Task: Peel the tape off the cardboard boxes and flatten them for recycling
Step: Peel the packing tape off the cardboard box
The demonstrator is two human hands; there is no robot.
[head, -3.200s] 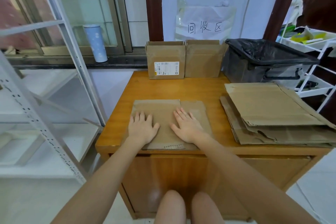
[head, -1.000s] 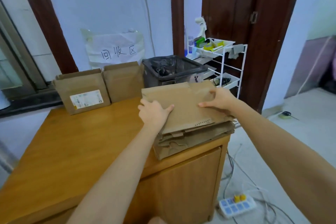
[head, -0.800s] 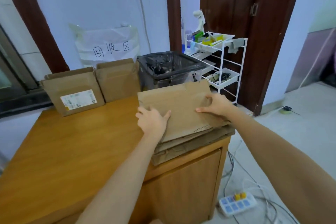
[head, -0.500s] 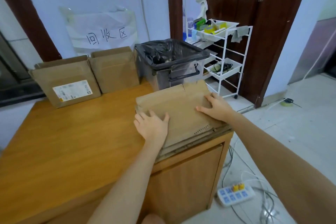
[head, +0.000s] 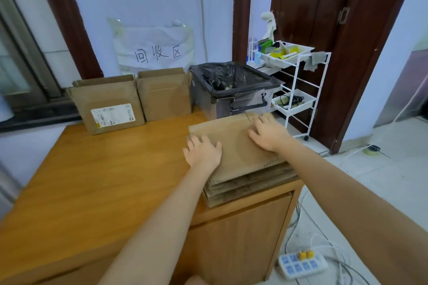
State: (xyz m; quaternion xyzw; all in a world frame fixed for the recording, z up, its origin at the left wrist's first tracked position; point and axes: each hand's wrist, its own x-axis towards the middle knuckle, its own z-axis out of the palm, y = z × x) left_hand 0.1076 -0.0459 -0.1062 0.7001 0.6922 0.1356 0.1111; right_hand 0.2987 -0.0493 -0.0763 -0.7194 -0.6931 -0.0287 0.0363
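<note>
room: pale wall with a handwritten paper sign (head: 154, 47), dark door frames, tiled floor with cables and a power strip (head: 302, 266) at lower right.
surface: wooden cabinet top (head: 92, 180), bare wood across its left and middle.
rack: white wire trolley (head: 294, 81) to the right of the cabinet, small items in its trays.
bin: grey bin with black liner (head: 231, 90) at the back right corner of the top, just behind the stack.
boxes left to do: two upright cardboard boxes at the back, one with a shipping label (head: 108, 104), a plain box (head: 164, 92) touching its right side; both look open-topped and unflattened.
stack: pile of flattened cardboard (head: 250, 180) on the right end of the top, its edges ragged at the front.
top sheet: flattened box (head: 236, 148) lying on the pile, near edge perforated.
left hand (head: 203, 152): flat, fingers spread, pressing the sheet's left edge.
right hand (head: 268, 132): flat, fingers straight, pressing the far right part; nothing pinched by either.
step in hand: seating the newest flat sheet on the pile, by my reading.
doing it well: press evenly with both palms, push the air out of the folds, square the left edge with the sheets below so the pile does not slide off the cabinet's right side.
risk: the pile sits close to the front and right edges of the top; a sideways shove could tip it.
</note>
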